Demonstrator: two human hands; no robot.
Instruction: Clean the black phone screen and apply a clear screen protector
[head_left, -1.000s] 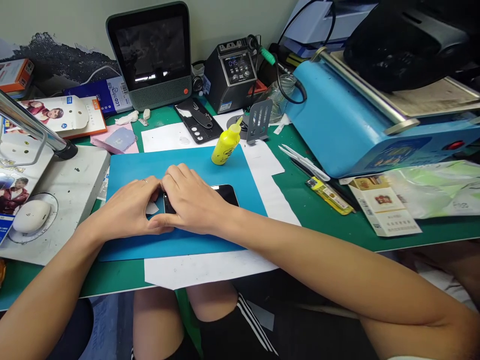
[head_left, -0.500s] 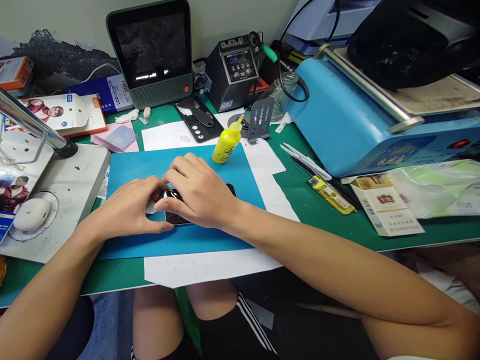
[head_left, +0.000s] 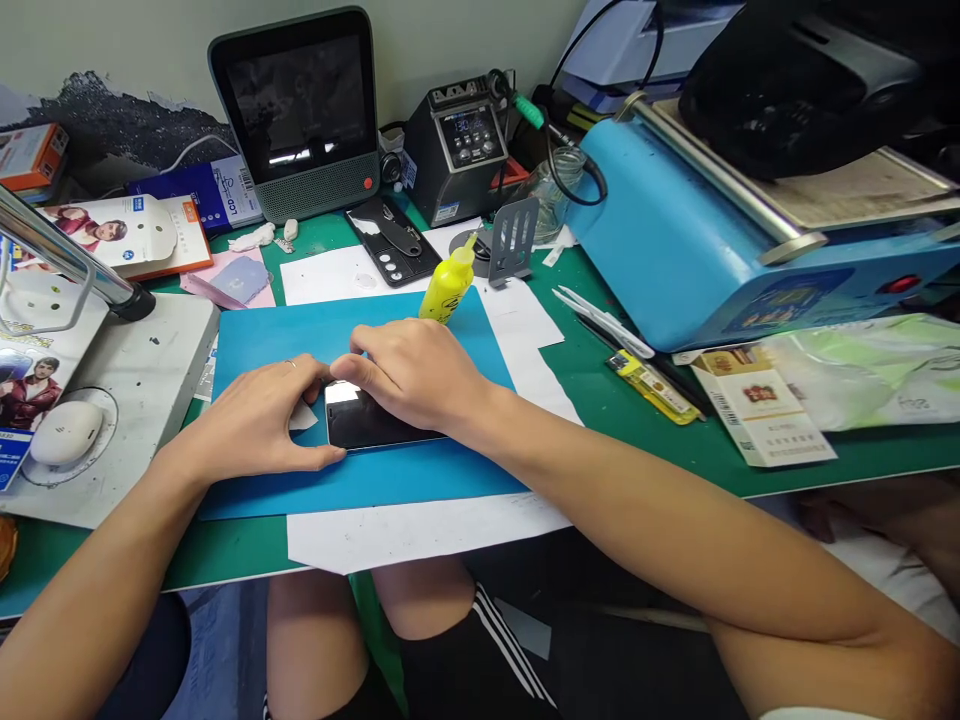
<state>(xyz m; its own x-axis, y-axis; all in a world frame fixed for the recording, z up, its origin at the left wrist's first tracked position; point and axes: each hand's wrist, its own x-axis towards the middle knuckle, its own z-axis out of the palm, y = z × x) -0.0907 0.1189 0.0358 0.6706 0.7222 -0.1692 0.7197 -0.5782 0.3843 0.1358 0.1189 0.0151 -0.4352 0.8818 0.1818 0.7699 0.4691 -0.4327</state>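
Note:
A black smartphone (head_left: 367, 420) lies screen up on a blue mat (head_left: 300, 340) at the middle of the desk. My left hand (head_left: 259, 420) grips its left end, thumb at the near edge and fingers at the far corner, with a small white scrap (head_left: 301, 417) under the fingers. My right hand (head_left: 420, 375) rests over the phone's far edge and right half, fingers curled and pressed on the glass near the far left corner. The phone's right end is hidden under that hand.
A yellow squeeze bottle (head_left: 446, 285) lies just behind my right hand. Farther back stand a small monitor (head_left: 296, 110), a soldering station (head_left: 457, 145) and a blue laminating machine (head_left: 712, 230). A microscope base (head_left: 112, 380) sits left; tweezers (head_left: 604, 320) and a carton (head_left: 761, 415) lie right.
My right hand has slid right and away along the phone, uncovering the left part of the screen. My left hand has kept its hold on the left end.

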